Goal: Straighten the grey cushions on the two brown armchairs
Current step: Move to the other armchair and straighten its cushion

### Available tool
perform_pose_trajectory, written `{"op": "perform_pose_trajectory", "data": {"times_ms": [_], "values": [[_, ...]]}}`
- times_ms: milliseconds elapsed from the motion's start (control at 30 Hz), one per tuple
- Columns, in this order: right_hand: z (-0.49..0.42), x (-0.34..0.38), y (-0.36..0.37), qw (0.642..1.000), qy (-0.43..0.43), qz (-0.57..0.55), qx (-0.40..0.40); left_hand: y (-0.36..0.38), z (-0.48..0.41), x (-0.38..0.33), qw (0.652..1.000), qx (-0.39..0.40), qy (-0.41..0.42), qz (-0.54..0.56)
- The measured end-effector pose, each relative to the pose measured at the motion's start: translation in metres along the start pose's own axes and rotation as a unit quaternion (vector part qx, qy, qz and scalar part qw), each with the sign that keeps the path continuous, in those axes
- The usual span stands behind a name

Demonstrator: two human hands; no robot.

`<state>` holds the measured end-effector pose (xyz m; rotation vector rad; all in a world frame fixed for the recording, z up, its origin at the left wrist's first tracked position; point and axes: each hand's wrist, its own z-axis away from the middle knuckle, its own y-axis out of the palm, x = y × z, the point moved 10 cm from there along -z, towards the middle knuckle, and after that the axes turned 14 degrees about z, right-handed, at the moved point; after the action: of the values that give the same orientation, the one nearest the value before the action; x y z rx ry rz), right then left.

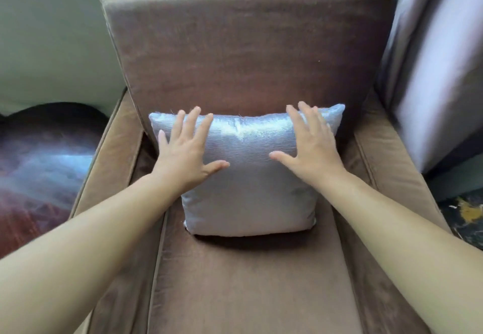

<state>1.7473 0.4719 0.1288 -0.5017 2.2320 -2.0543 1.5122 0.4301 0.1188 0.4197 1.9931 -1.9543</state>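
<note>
On the seat of the brown armchair (251, 276), the grey cushion (248, 177) stands propped against the backrest (248, 51), roughly centred. I note both hands flat and spread on its upper front face, grasping nothing: left hand (187, 156) near the left top corner, right hand (312, 151) near the right.

Risk, in my judgement: uneven pressure from one palm could skew the cushion, or a hard push could fold its soft top over and slide the base forward.

Orientation: face towards me, leaning back, top seam running left to right, near level. It is near square; no clear long axis. A second armchair is not in view.
</note>
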Motion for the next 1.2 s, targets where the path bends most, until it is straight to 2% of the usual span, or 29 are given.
{"op": "perform_pose_trajectory", "data": {"times_ms": [67, 133, 333, 633, 733, 933, 1033, 1100, 1133, 1200], "values": [[-0.003, 0.008, 0.022, 0.995, -0.028, 0.077, 0.06, 0.018, -0.003, 0.01, 0.997, 0.046, -0.023, -0.049], [-0.003, 0.009, 0.04, 0.988, -0.04, 0.117, 0.087, 0.028, -0.002, 0.027, 0.995, 0.058, -0.06, -0.053], [-0.018, 0.001, 0.054, 0.987, -0.033, 0.143, 0.06, 0.039, -0.013, 0.043, 0.994, 0.048, -0.083, -0.047], [-0.035, -0.007, 0.067, 0.99, -0.037, 0.122, 0.064, 0.049, -0.035, 0.054, 0.993, 0.071, -0.088, -0.038], [-0.028, -0.017, 0.062, 0.989, -0.039, 0.137, 0.046, 0.045, -0.027, 0.049, 0.996, 0.048, -0.08, -0.016], [-0.005, -0.037, 0.045, 0.992, 0.008, 0.126, -0.011, 0.031, 0.016, 0.028, 0.994, -0.072, -0.072, 0.049], [0.017, -0.053, 0.047, 0.995, 0.091, 0.047, -0.023, 0.034, 0.043, 0.049, 0.966, -0.136, -0.161, 0.152], [0.037, -0.061, 0.058, 0.985, 0.163, -0.056, -0.014, 0.06, 0.057, 0.069, 0.924, -0.136, -0.226, 0.276], [0.048, -0.068, 0.073, 0.97, 0.211, -0.122, 0.007, 0.077, 0.064, 0.075, 0.893, -0.125, -0.262, 0.344], [0.073, -0.08, 0.113, 0.905, 0.318, -0.274, 0.064, 0.11, 0.078, 0.077, 0.831, -0.102, -0.32, 0.443]]}}
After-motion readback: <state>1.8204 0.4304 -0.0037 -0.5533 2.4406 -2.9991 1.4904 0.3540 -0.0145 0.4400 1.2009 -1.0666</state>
